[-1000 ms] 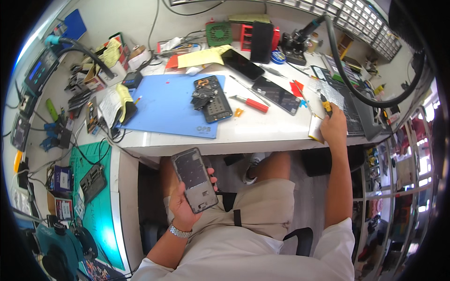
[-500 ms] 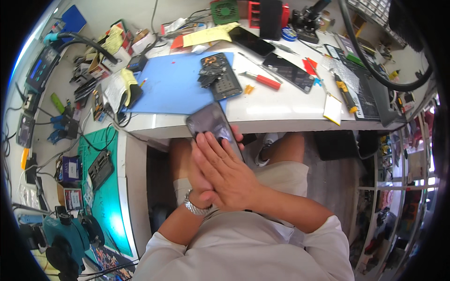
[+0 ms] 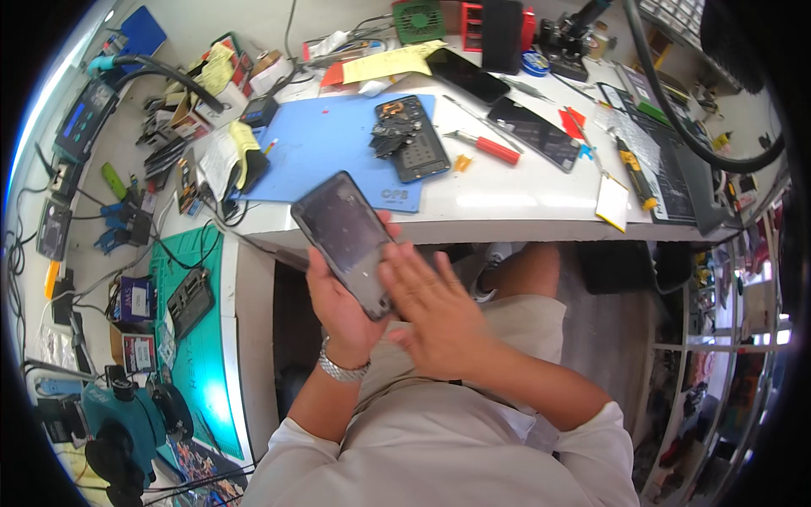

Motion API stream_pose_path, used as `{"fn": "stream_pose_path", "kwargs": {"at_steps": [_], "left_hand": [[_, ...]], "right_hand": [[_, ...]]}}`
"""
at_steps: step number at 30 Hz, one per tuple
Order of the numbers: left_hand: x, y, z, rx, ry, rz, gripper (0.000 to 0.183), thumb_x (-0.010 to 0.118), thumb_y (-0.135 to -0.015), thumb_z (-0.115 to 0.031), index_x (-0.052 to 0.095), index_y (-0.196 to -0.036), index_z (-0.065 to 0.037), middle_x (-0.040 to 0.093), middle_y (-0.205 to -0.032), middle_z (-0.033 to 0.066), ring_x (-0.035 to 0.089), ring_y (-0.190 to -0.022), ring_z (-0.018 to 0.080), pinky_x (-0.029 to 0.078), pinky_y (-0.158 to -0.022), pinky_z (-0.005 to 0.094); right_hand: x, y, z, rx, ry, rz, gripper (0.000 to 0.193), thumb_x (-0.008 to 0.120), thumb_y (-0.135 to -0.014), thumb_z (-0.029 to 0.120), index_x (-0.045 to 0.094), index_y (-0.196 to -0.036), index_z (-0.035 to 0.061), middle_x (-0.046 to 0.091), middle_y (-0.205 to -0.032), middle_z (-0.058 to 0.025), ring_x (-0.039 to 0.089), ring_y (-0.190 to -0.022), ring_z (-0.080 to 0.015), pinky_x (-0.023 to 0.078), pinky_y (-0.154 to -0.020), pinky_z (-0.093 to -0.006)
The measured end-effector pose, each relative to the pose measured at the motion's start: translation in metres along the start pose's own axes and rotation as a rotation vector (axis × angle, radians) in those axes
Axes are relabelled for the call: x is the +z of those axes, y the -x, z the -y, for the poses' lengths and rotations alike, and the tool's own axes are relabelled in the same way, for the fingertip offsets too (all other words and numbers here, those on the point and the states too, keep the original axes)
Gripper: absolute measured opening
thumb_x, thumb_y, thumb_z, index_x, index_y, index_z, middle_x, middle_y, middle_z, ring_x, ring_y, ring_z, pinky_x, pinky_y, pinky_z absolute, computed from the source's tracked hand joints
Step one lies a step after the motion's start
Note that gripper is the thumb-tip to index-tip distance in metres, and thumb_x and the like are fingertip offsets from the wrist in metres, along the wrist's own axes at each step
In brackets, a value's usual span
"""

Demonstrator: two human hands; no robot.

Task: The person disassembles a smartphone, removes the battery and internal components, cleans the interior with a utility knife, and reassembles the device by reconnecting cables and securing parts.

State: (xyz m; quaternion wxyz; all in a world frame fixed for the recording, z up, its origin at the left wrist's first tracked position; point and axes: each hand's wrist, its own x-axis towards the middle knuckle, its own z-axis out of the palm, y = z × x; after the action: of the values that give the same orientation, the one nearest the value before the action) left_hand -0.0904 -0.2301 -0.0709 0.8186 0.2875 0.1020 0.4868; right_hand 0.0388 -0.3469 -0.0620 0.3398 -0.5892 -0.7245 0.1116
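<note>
My left hand holds a dark phone panel, thumb along its left edge and fingertips showing past the right edge. The panel is tilted, with a greyish, slightly glossy face turned up; whether it is a screen or a back cover I cannot tell. My right hand has its fingers stretched out and apart, their tips at the panel's lower right edge. Beyond them an opened phone, with loose dark parts on top of it, lies on a blue mat.
Right of the opened phone lie a red-handled knife, a black phone and a yellow-black screwdriver. A microscope stands at the back. A green mat covers the left side bench. The bench's front edge runs just beyond my hands.
The panel has moved left and nearer to me, with more of its face uncovered. My right hand has come off the panel's middle to its right edge, fingers spreading. The view has shifted slightly.
</note>
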Motion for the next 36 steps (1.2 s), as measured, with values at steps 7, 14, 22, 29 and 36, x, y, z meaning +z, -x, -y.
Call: {"fn": "stream_pose_path", "kwargs": {"at_steps": [7, 14, 22, 29, 36], "left_hand": [[0.006, -0.002, -0.023, -0.056, 0.153, 0.036, 0.069, 0.03, -0.115, -0.055, 0.048, -0.156, -0.003, 0.064, -0.141, 0.024, 0.064, -0.131, 0.0368, 0.055, -0.11, 0.0527], [0.022, 0.012, 0.002, -0.238, 0.246, 0.015, 0.071, 0.028, -0.115, -0.057, 0.051, -0.153, -0.001, 0.063, -0.14, 0.0237, 0.068, -0.121, 0.0386, 0.066, -0.086, 0.0521], [0.01, 0.007, 0.011, -0.208, 0.104, 0.082, 0.08, 0.024, -0.112, -0.066, 0.049, -0.155, -0.004, 0.06, -0.145, 0.0214, 0.066, -0.124, 0.0334, 0.064, -0.094, 0.0493], [0.013, 0.007, 0.011, -0.213, 0.153, 0.104, 0.079, 0.026, -0.112, -0.066, 0.05, -0.154, -0.004, 0.062, -0.144, 0.0214, 0.068, -0.123, 0.0329, 0.063, -0.094, 0.0474], [0.016, 0.011, 0.012, -0.22, 0.174, 0.012, 0.067, 0.025, -0.116, -0.052, 0.054, -0.151, -0.003, 0.064, -0.141, 0.0251, 0.071, -0.116, 0.0352, 0.064, -0.093, 0.0482]], "right_hand": [[0.0, 0.01, -0.01, 0.222, -0.561, -0.357, 0.034, 0.059, -0.11, 0.004, 0.063, -0.144, 0.0009, 0.058, -0.136, -0.0167, 0.063, -0.115, -0.0238, 0.055, -0.096, -0.0332], [0.01, 0.011, -0.007, 0.371, -1.528, -0.16, 0.036, 0.051, -0.109, -0.007, 0.065, -0.14, 0.003, 0.064, -0.128, -0.0031, 0.059, -0.098, -0.009, 0.053, -0.08, -0.028], [0.018, 0.018, -0.031, 0.436, -1.682, -0.141, 0.039, 0.051, -0.099, -0.015, 0.067, -0.129, 0.0043, 0.07, -0.115, -0.0002, 0.062, -0.096, -0.0072, 0.05, -0.072, -0.0263], [0.022, 0.013, -0.031, 0.463, -1.594, -0.098, 0.035, 0.059, -0.1, -0.013, 0.066, -0.129, 0.0052, 0.07, -0.115, 0.0011, 0.062, -0.098, -0.007, 0.051, -0.075, -0.0258], [0.024, 0.016, -0.035, 0.342, -1.644, -0.068, 0.027, 0.061, -0.101, -0.014, 0.062, -0.118, 0.0066, 0.064, -0.12, 0.0035, 0.061, -0.112, -0.0062, 0.051, -0.088, -0.024]]}}
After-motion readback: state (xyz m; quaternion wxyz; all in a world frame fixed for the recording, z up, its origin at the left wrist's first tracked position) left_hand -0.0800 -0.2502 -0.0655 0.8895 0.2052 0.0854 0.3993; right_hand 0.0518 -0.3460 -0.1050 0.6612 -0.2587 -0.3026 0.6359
